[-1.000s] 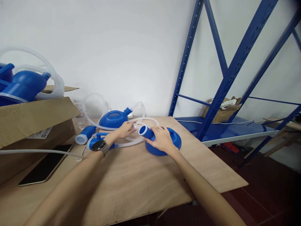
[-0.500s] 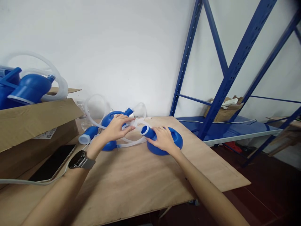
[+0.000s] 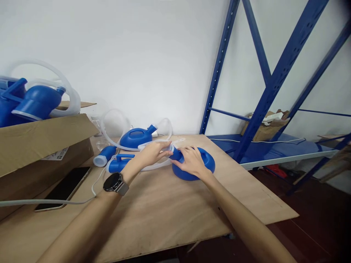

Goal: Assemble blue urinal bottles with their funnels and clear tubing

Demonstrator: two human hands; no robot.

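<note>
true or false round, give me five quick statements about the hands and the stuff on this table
1. The right hand holds the blue container by its neck. True.
2. The left hand is lifted well clear of that container. False: its fingertips are at the container's mouth.
3. The watch is on the right wrist. False: the watch is on the left wrist.
4. A second blue container lies behind the hands, nearer the wall. True.
5. The phone is inside the cardboard box. False: the phone lies flat on the table, beside the cardboard box.
</note>
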